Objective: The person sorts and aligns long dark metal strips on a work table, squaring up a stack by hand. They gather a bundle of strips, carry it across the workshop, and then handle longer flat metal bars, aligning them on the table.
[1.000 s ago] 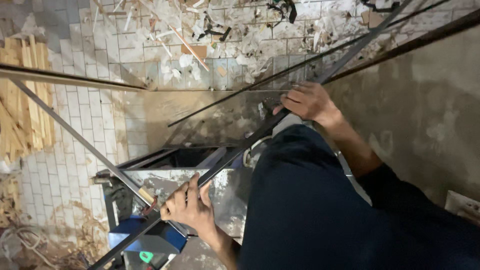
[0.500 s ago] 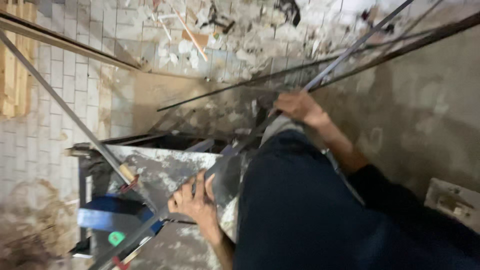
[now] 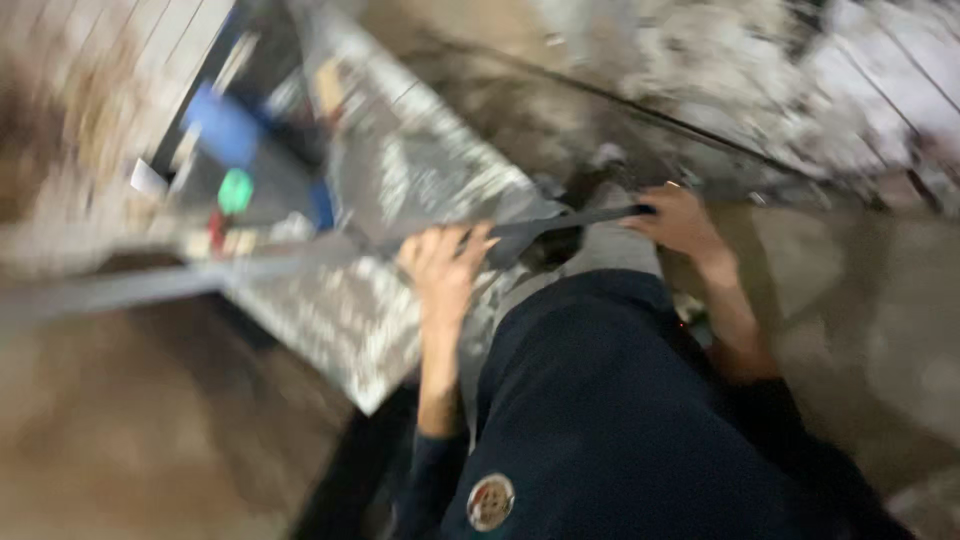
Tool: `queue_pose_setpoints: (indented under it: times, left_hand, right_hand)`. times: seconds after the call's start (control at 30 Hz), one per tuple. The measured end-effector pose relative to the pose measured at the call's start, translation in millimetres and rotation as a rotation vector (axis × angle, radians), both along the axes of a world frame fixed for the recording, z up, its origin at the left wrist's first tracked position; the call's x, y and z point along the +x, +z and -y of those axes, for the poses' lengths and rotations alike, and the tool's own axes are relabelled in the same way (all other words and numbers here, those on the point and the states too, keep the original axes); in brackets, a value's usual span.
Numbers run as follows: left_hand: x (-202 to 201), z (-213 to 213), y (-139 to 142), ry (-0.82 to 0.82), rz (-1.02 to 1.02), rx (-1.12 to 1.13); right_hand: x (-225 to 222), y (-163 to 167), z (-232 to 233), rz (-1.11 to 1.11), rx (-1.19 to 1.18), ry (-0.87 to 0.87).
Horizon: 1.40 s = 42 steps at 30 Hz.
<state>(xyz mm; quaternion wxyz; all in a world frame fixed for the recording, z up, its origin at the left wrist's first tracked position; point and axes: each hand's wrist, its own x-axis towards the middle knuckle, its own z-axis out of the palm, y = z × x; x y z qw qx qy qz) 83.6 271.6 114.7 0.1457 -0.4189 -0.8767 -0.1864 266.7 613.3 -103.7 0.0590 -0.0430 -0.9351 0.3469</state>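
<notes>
Two hands, left hand (image 3: pixel 445 265) and right hand (image 3: pixel 680 222), were clamped, we judged through blur, on one long metal bar (image 3: pixel 300 262) over the debris-covered platform (image 3: pixel 400 220); slippage risked dropping it.

The person wears a dark navy long-sleeved top (image 3: pixel 600 400) with a round badge (image 3: pixel 490 501).
</notes>
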Motion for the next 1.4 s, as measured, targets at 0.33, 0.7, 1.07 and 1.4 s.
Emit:
queue_pose_setpoints:
  times: [0.33, 0.7, 1.07, 1.4]
  left_hand:
    - [3, 26, -65, 0.125, 0.143, 0.023]
    - [-17, 110, -43, 0.504, 0.084, -0.15]
    - [-18, 265, -19, 0.588, -0.006, -0.174]
    - [5, 390, -95, 0.627, 0.148, 0.038]
  right_hand:
    - [-48, -31, -13, 0.419, -0.037, 0.179]
    - [-63, -21, -12, 0.774, -0.203, 0.178]
    - [-53, -9, 33, 0.425, -0.02, 0.354]
    - [-16, 28, 151, 0.597, 0.122, 0.109]
